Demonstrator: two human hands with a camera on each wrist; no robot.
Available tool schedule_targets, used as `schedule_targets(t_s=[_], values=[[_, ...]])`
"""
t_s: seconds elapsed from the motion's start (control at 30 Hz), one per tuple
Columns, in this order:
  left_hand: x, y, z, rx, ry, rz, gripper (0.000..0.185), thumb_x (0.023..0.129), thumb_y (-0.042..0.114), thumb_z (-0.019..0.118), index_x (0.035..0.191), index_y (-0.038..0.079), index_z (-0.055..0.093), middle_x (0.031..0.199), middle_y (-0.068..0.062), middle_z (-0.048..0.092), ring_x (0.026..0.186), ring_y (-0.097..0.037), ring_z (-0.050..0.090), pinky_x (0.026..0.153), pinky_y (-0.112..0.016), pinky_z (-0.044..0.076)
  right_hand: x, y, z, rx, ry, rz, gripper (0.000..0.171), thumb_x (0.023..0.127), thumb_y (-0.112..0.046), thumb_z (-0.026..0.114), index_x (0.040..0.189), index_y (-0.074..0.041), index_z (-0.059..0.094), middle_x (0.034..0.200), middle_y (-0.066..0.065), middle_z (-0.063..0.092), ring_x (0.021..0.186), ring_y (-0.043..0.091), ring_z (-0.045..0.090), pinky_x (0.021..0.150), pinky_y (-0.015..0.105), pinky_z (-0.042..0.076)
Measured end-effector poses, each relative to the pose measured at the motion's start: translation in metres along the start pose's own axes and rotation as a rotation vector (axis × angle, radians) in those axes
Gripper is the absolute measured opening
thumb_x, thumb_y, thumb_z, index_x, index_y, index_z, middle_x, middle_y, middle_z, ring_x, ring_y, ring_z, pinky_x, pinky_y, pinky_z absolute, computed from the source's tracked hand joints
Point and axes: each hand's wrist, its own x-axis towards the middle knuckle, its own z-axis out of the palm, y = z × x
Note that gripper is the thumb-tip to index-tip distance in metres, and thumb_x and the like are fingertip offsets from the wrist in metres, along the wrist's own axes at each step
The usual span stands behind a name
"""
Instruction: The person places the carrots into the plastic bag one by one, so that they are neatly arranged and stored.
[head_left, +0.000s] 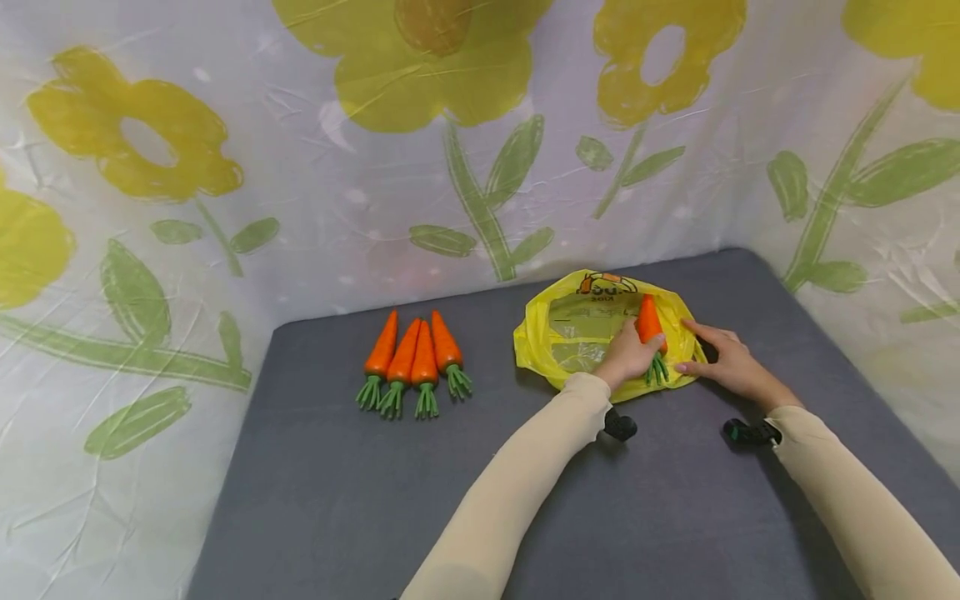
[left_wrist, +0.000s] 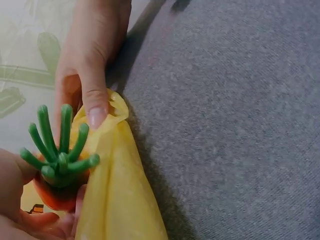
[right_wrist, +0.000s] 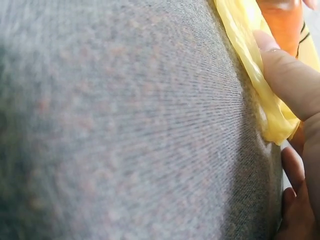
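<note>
A yellow plastic bag point(head_left: 534, 333) lies on the grey table with its mouth spread wide toward me. My left hand point(head_left: 628, 357) grips an orange carrot point(head_left: 651, 321) inside the mouth, at the bag's right side. The carrot's green stalks point(left_wrist: 62, 150) point toward me, and its body reaches into the bag. My right hand point(head_left: 731, 362) holds the bag's right rim, thumb on the near side and fingers around the outside. In the right wrist view the thumb point(right_wrist: 287, 75) lies over the yellow edge, close to the carrot.
Several more carrots point(head_left: 423, 358) lie side by side on the table point(head_left: 360, 500), left of the bag, stalks toward me. Behind the table hangs a white curtain point(head_left: 337, 208) with yellow flowers. A black wrist device point(head_left: 619, 425) shows below my left hand.
</note>
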Motion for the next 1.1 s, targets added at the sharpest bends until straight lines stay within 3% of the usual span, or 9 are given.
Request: schedule_targets(t_s=[0.2,0.5,0.67,0.8,0.97,1.1], values=[[0.003,0.001,0.000,-0.009,0.020,-0.044,0.065,0.099,0.045,0.056,0.153,0.016,0.033,0.137,-0.006,0.056,0.116,-0.019,0.060,0.095,-0.033,0.049,0.001,0.001,0.002,-0.001,-0.003,0.006,0.095,0.088,-0.047,0.072,0.160,-0.019,0.016,0.160,0.028,0.025,0.141,0.051,0.017,0.104,0.075,0.015],[0.009,-0.005,-0.004,0.045,-0.008,-0.008,0.070,0.096,0.051,0.059,0.153,0.018,0.035,0.144,-0.003,0.055,0.124,-0.021,0.059,0.101,-0.033,0.048,0.002,0.001,0.001,-0.009,-0.001,0.005,0.095,0.088,-0.047,0.072,0.160,-0.020,0.017,0.159,0.028,0.026,0.141,0.050,0.019,0.105,0.075,0.014],[0.013,-0.007,-0.003,0.037,-0.001,-0.022,0.067,0.096,0.052,0.058,0.153,0.024,0.035,0.146,0.000,0.054,0.126,-0.020,0.059,0.102,-0.034,0.049,0.001,-0.001,0.001,-0.019,0.003,0.009,0.095,0.088,-0.046,0.072,0.160,-0.019,0.017,0.158,0.028,0.027,0.140,0.051,0.019,0.104,0.075,0.014],[0.014,-0.010,-0.005,0.026,-0.013,-0.013,0.068,0.096,0.052,0.057,0.153,0.022,0.035,0.145,-0.002,0.055,0.126,-0.021,0.058,0.103,-0.035,0.048,0.002,-0.001,0.001,-0.019,0.009,0.005,0.095,0.088,-0.045,0.073,0.160,-0.017,0.018,0.158,0.029,0.028,0.139,0.051,0.020,0.104,0.074,0.014],[0.013,-0.015,-0.013,0.003,-0.127,0.064,0.077,0.092,0.048,0.065,0.153,0.014,0.032,0.144,-0.008,0.052,0.126,-0.023,0.057,0.104,-0.034,0.047,0.003,0.000,0.001,-0.020,0.002,0.009,0.095,0.088,-0.046,0.072,0.160,-0.019,0.017,0.158,0.029,0.027,0.140,0.051,0.019,0.104,0.074,0.014],[0.011,-0.016,-0.021,-0.055,-0.271,0.133,0.089,0.087,0.040,0.074,0.156,0.015,0.023,0.153,-0.006,0.038,0.132,-0.022,0.050,0.109,-0.035,0.043,0.003,0.003,0.001,-0.020,0.000,0.009,0.094,0.088,-0.046,0.072,0.160,-0.020,0.017,0.159,0.028,0.027,0.141,0.050,0.018,0.106,0.074,0.013]])
